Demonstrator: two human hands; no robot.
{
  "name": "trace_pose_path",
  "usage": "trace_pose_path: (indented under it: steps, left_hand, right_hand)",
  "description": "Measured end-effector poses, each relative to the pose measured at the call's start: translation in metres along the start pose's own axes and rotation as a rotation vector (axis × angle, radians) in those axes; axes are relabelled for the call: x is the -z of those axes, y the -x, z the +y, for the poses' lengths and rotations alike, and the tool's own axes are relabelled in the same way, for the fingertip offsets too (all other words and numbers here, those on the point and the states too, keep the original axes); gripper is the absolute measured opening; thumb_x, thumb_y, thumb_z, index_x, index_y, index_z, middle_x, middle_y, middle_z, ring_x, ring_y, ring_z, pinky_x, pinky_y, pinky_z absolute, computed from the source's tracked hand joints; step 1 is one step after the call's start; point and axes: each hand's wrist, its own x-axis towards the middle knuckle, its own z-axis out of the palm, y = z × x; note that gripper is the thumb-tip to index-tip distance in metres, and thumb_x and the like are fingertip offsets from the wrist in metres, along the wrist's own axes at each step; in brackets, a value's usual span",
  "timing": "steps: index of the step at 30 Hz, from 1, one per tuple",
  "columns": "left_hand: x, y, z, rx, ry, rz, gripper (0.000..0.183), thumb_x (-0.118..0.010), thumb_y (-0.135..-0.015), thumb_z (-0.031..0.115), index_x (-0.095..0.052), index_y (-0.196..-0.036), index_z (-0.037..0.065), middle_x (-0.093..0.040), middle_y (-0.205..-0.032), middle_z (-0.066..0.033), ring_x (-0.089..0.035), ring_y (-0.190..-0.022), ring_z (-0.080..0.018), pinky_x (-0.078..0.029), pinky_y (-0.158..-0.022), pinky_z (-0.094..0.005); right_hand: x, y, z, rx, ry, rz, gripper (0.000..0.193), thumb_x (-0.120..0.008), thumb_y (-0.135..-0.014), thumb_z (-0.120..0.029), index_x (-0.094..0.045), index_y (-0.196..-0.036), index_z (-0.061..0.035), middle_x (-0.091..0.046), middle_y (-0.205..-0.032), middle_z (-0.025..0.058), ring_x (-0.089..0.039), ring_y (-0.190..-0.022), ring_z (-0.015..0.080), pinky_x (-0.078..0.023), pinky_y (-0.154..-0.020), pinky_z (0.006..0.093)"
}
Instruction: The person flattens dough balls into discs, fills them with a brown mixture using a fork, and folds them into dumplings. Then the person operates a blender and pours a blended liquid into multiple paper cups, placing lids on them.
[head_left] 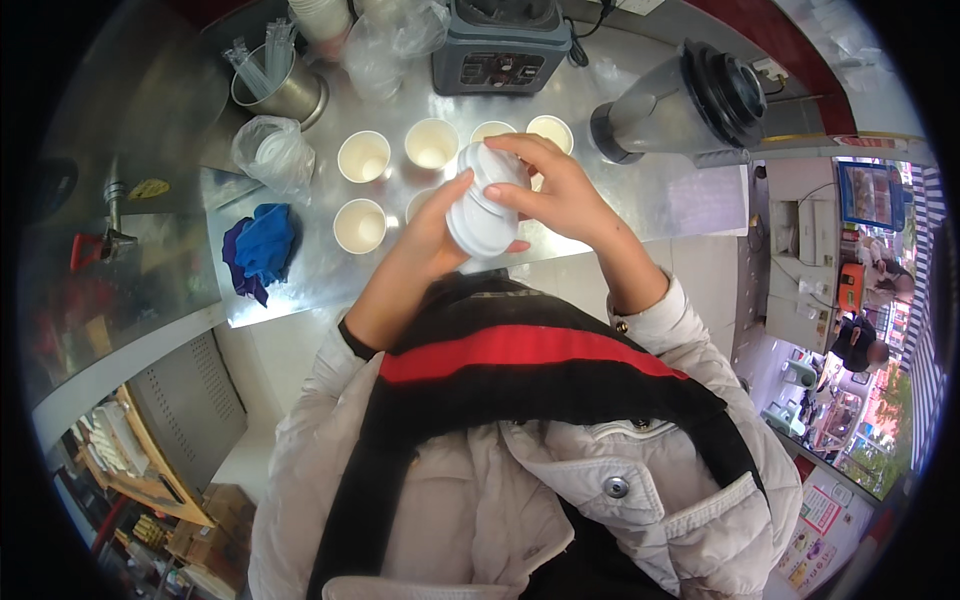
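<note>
A stack of white plastic cup lids [480, 226] is held between both hands, above the near edge of the metal counter. My left hand [433, 230] wraps round the stack from its left side. The fingers and thumb of my right hand [565, 195] close on the upper lids from the right. Just beyond stand several open paper cups, among them a back cup [431, 146], a left cup [364, 158] and a near-left cup [360, 227]. My hands and the lids partly hide some cups.
A blue cloth [264, 245] and a plastic bag of lids [272, 155] lie on the left of the counter [640, 205]. Behind are a metal canister [292, 92] of wrapped straws and a grey machine base [500, 60]. A blender jug [655, 110] lies at the right.
</note>
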Motion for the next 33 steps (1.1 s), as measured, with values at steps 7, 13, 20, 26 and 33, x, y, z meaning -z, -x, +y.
trace_pose_path:
  steps: [7,13,20,26,33]
  left_hand:
    - [-0.006,-0.014,0.007,-0.412,-0.041,0.143,0.046,-0.049,-0.093,0.033,-0.036,-0.128,0.007,-0.051,-0.118,-0.0104,-0.053,-0.108,-0.0244,-0.046,-0.088,-0.0396]
    - [-0.014,-0.022,-0.005,-0.641,-0.278,0.297,0.042,-0.048,-0.094,0.031,-0.037,-0.125,0.005,-0.049,-0.12,-0.0107,-0.051,-0.11,-0.0226,-0.041,-0.093,-0.0382]
    - [0.013,-0.014,0.02,-0.692,-0.143,0.408,0.049,-0.052,-0.092,0.037,-0.036,-0.127,0.007,-0.047,-0.123,-0.0118,-0.047,-0.116,-0.0264,-0.035,-0.101,-0.0431]
    - [0.033,0.007,0.016,-0.561,-0.123,0.418,0.056,-0.056,-0.091,0.031,-0.024,-0.132,0.012,-0.036,-0.132,-0.0107,-0.04,-0.123,-0.0283,-0.037,-0.099,-0.0496]
    - [0.045,0.025,0.016,-0.579,-0.151,0.491,0.058,-0.057,-0.09,0.028,-0.022,-0.133,0.011,-0.035,-0.132,-0.0111,-0.04,-0.123,-0.0292,-0.038,-0.099,-0.0499]
  right_hand:
    - [-0.02,0.0,-0.018,-0.036,0.015,0.224,0.076,-0.073,-0.074,-0.033,-0.039,-0.132,0.0015,-0.05,-0.121,0.0214,-0.052,-0.11,0.0292,-0.044,-0.089,0.0362]
    - [-0.049,0.002,-0.016,-0.093,-0.355,0.231,0.083,-0.075,-0.074,-0.029,-0.029,-0.138,-0.003,-0.046,-0.117,0.0161,-0.047,-0.111,0.0223,-0.043,-0.088,0.0351]
    - [-0.017,0.02,0.054,-0.168,-0.134,0.353,0.083,-0.077,-0.071,-0.029,-0.034,-0.137,-0.0046,-0.049,-0.119,0.015,-0.047,-0.115,0.0252,-0.041,-0.091,0.037]
    - [0.026,-0.017,0.154,-0.183,0.599,0.356,0.08,-0.078,-0.068,-0.03,-0.04,-0.135,-0.0089,-0.047,-0.121,0.0191,-0.044,-0.113,0.0337,-0.038,-0.096,0.0374]
    - [0.023,-0.024,0.165,-0.181,0.701,0.245,0.07,-0.076,-0.07,-0.033,-0.048,-0.13,-0.0116,-0.048,-0.121,0.0182,-0.044,-0.113,0.0329,-0.038,-0.097,0.0364]
